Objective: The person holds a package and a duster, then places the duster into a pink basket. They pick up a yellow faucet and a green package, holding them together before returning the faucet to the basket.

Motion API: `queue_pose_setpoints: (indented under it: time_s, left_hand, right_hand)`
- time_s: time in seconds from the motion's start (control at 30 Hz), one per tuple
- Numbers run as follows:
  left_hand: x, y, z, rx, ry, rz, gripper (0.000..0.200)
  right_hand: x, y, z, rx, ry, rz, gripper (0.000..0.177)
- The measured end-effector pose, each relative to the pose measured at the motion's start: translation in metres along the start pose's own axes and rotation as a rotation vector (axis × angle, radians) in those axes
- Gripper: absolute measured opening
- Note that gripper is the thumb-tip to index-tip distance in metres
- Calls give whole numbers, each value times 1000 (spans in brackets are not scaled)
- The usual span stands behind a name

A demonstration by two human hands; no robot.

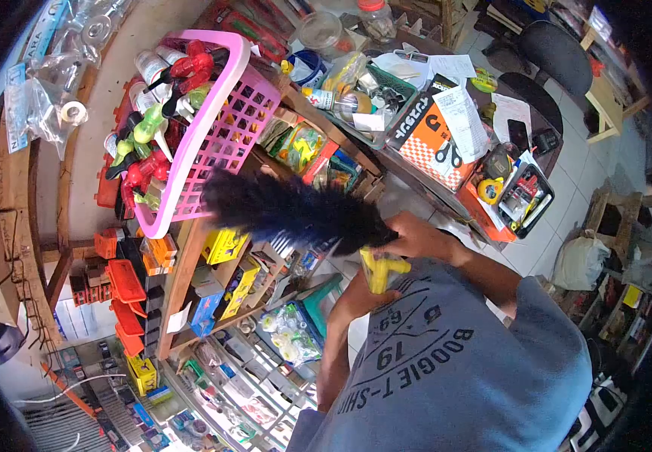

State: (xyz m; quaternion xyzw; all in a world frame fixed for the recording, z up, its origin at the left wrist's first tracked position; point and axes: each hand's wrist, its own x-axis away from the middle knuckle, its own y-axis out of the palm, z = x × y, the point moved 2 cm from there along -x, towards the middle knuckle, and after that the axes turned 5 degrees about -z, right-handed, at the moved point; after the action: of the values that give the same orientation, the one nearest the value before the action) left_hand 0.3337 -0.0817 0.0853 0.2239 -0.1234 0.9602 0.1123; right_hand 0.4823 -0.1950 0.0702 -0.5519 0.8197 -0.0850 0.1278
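The right hand (420, 237) grips a black feather duster (288, 211) at its near end, its far end near a pink plastic basket (207, 128). The left hand (358, 298) holds a yellow piece (379, 270) just below.

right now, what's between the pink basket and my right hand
In the head view, a black feathery duster lies between the pink basket and your right hand.

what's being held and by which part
A long fluffy black duster, held by its near end in the right hand; the left hand holds a forked yellow piece by its lower end.
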Motion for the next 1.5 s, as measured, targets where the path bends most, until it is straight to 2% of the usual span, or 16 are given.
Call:
queue_pose_setpoints:
  time_s: [0.07,0.3,0.37,0.43,0.53,0.6,0.73,0.83,0.93,1.03,1.07,1.1,1.27,1.37,1.43,1.5]
  left_hand:
    - [1,3,-2,149,86,90,73]
    - [9,12,-10,337,34,30,72]
    - [16,14,-8,610,55,5,69]
    - [21,22,-27,651,56,-1,73]
    - [22,38,-37,1381,210,-357,79]
    - [15,46,-31,1467,251,-455,77]
    - [9,55,-23,1674,381,-621,79]
    - [12,51,-26,1857,289,-704,82]
    - [16,52,-7,1793,396,-677,85]
    - [13,45,17,1670,502,-552,81]
    - [13,43,15,1671,499,-551,81]
    - [14,42,9,1681,440,-553,78]
    - [21,31,-15,1572,242,-419,70]
    - [23,23,-10,1413,80,-249,63]
    - [23,18,-7,1097,-42,131,51]
    - [16,20,-14,1032,13,218,42]
  right_hand:
    - [-2,1,1,-99,30,17,35]
    - [3,-6,-2,-269,220,-79,35]
    - [4,-9,-5,-304,183,-111,39]
    - [5,-7,-5,-336,147,-143,44]
    - [5,7,14,-454,-5,-99,51]
    - [10,20,31,-851,349,-366,57]
    - [1,7,-8,-956,216,-361,50]
    - [-5,0,-6,-793,184,-341,43]
    - [-7,-1,-9,-620,289,-437,38]
    - [-11,-10,-28,-525,168,-389,34]
    - [-12,-14,-34,-524,277,-369,30]
    - [-11,-16,-35,-523,386,-349,25]
    - [-8,-8,-18,-639,344,-187,21]
    - [-6,-5,-10,-653,321,-121,23]
    - [-7,1,3,-697,301,-85,24]
    - [-8,4,15,-541,361,-32,26]
